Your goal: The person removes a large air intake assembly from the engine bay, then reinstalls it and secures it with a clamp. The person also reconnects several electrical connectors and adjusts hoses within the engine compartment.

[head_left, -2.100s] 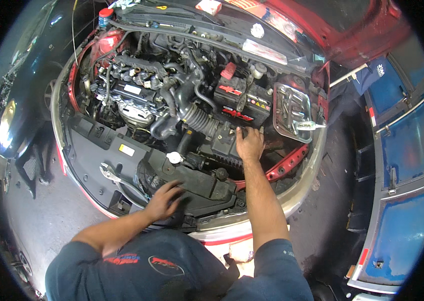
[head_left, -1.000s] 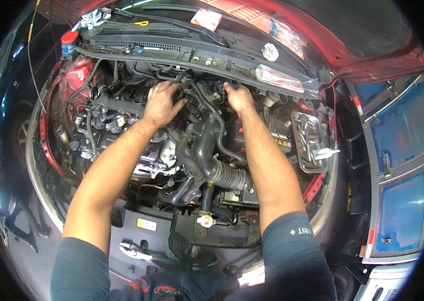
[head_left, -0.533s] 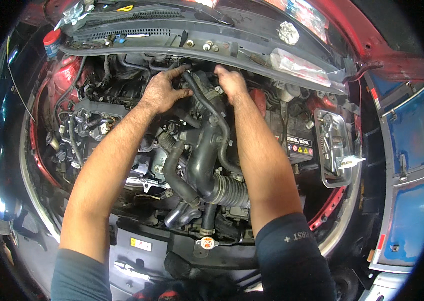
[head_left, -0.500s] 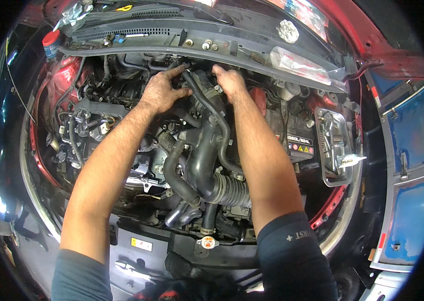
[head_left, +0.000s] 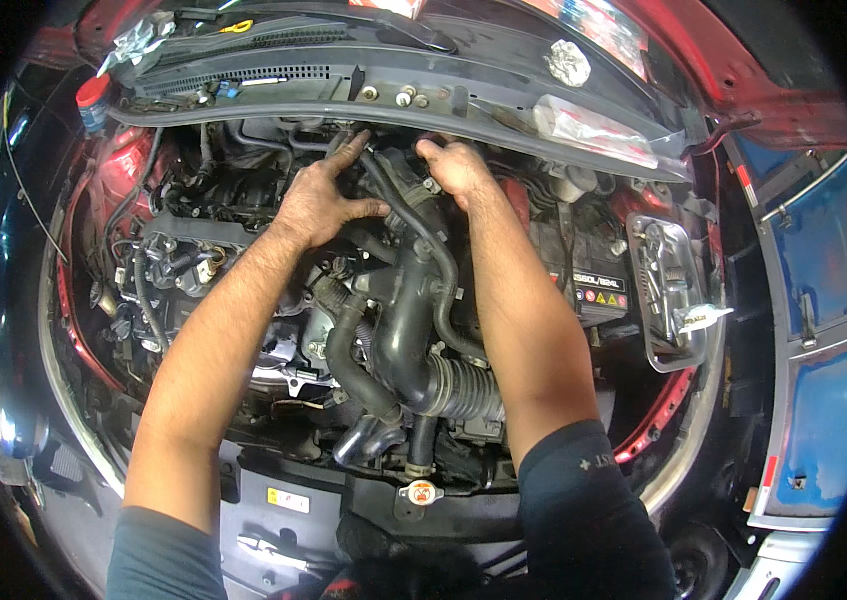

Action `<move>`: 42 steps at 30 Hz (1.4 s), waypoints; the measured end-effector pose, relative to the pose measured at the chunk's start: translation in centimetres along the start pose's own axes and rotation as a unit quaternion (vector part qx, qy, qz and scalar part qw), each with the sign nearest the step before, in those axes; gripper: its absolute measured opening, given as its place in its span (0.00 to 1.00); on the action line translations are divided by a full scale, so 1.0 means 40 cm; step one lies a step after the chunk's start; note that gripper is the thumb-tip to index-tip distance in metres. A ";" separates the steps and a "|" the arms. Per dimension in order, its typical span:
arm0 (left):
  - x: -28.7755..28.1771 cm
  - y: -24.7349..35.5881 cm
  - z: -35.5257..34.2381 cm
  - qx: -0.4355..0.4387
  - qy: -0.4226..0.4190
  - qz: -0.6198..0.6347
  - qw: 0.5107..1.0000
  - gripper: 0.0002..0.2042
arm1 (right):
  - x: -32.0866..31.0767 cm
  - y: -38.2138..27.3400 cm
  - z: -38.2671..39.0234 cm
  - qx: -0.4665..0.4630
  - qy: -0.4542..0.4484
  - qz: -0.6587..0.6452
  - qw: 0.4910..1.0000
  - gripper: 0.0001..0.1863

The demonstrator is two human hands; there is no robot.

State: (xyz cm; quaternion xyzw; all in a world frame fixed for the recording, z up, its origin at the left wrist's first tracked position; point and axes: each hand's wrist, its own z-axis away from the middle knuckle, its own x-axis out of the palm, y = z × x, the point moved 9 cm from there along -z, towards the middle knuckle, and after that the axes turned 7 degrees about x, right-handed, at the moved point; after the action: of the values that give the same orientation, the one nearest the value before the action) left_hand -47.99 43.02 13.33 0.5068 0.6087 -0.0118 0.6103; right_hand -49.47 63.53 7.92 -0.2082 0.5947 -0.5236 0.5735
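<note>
My left hand (head_left: 318, 205) is at the rear of the engine bay, index finger and thumb spread and touching parts beside a thin black hose (head_left: 408, 220). My right hand (head_left: 453, 170) is just right of that hose, fingers curled at a dark housing (head_left: 403, 175) under the cowl edge; what they hold is hidden. Below them run a thick black intake duct (head_left: 403, 350) with a ribbed bellows (head_left: 458, 385) and a bent hose (head_left: 348, 355). The engine (head_left: 183, 280) lies left, the battery (head_left: 593, 290) right.
A metal tool tray (head_left: 670, 290) sits beside the battery. A red-lidded jar (head_left: 92, 105), loose nuts (head_left: 404, 97) and a plastic bag (head_left: 593, 130) rest along the cowl (head_left: 343, 110). Pliers (head_left: 263, 550) lie on the front panel. A blue cabinet (head_left: 818, 260) stands right.
Both hands have moved from the front of the bay and air box to the rear. In the last half second my left hand has shifted slightly down and leftward.
</note>
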 end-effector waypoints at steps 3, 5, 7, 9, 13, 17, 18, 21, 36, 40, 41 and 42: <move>-0.001 -0.005 -0.003 -0.005 0.002 -0.006 1.000 0.51 | 0.000 -0.032 0.002 -0.054 0.006 0.027 0.998 0.35; 0.002 -0.001 -0.004 -0.003 0.002 -0.008 1.000 0.51 | 0.006 -0.066 -0.002 -0.096 0.021 0.057 0.994 0.34; -0.003 0.008 -0.005 0.001 0.007 -0.009 1.000 0.51 | 0.014 -0.068 -0.009 -0.065 0.026 0.093 0.993 0.34; -0.006 0.012 -0.006 -0.015 -0.003 -0.008 1.000 0.51 | 0.016 -0.081 0.002 -0.066 0.031 0.117 0.990 0.34; -0.005 0.009 -0.008 -0.063 -0.042 -0.001 0.997 0.51 | 0.012 -0.106 0.038 -0.086 0.021 0.151 0.985 0.35; -0.008 0.009 -0.009 -0.051 -0.015 -0.036 0.998 0.52 | 0.029 -0.121 0.035 -0.071 -0.025 0.234 0.969 0.31; -0.008 0.014 -0.009 -0.030 0.003 -0.042 0.999 0.52 | 0.035 -0.128 0.032 -0.083 -0.034 0.245 0.965 0.30; -0.006 0.010 -0.011 -0.007 0.024 -0.048 0.999 0.52 | 0.046 -0.139 0.028 -0.126 -0.031 0.196 0.972 0.28; -0.003 0.013 0.044 0.075 0.045 -0.008 0.996 0.44 | -0.113 -0.079 0.270 -0.187 0.001 0.162 0.969 0.29; -0.031 0.078 0.069 0.167 0.065 -0.109 0.978 0.33 | -0.224 -0.016 0.579 -0.269 -0.001 0.143 0.952 0.23; -0.027 0.088 0.058 0.165 0.053 -0.106 0.979 0.31 | -0.231 0.053 0.632 -0.181 -0.029 0.152 0.971 0.22; -0.025 0.103 0.040 0.167 0.046 -0.112 0.978 0.30 | -0.224 0.096 0.680 -0.152 -0.065 0.121 0.979 0.22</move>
State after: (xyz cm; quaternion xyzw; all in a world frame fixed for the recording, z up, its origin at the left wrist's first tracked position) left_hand -44.46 43.41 16.17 0.5304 0.6786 -0.1584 0.4828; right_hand -21.31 62.10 14.37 -0.2532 0.6496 -0.3392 0.6316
